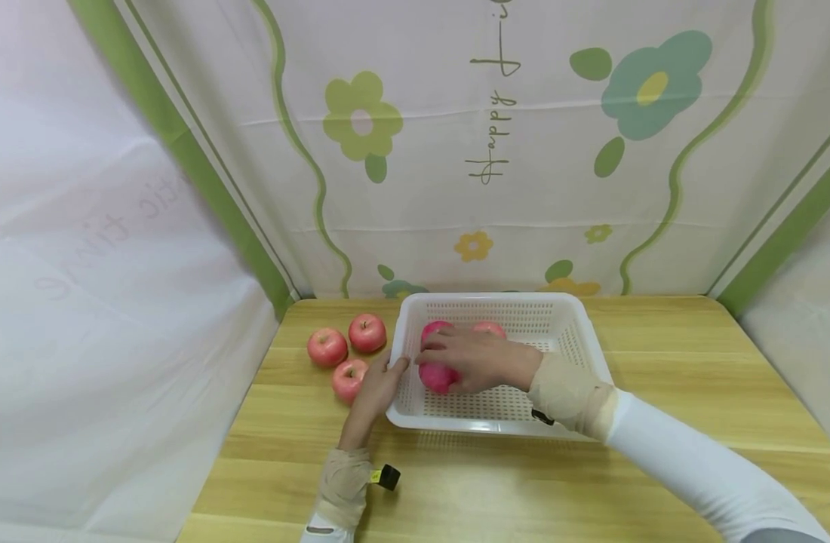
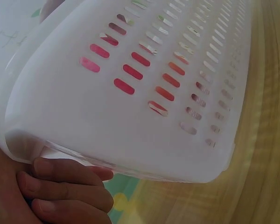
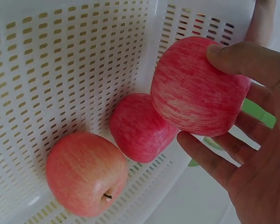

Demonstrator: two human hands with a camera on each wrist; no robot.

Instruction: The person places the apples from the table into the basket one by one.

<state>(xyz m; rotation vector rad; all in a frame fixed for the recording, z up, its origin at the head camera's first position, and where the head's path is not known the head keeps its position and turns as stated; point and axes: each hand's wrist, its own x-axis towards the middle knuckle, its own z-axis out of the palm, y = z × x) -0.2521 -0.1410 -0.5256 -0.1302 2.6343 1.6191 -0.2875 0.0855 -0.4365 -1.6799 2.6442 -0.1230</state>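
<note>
Inside the left end of the white perforated plastic basket (image 1: 496, 297), the right hand (image 1: 479, 360) grips a deep-pink apple (image 3: 196, 91), thumb on one side, fingers on the other. Palm down, knuckles up; the forearm slants in from the lower right, over the near side of the rim. The left hand (image 1: 379, 386) is clamped on the basket's left end, thumb over the rim, fingers curled outside; its forearm rises from below. Hands near each other but apart, the end wall between them. Key relation: gripped apple just inside that wall, right of the left hand, and in the right hand's hold; whether it touches the basket floor cannot be told. Apple roundish, no clear long axis; basket's long axis runs left to right. Beyond the gripped fruit, toward the far side, a second deep-pink apple (image 3: 140, 129); to the right of that one, a paler apple (image 3: 81, 170), stem showing. Outside, left of the basket, three loose apples (image 1: 327, 348) cluster on the wood-grain table (image 1: 265, 452), the left hand nearer to them; the closest sits right beside it, contact unclear. Behind the table, a flower-printed curtain (image 1: 422, 151).
</note>
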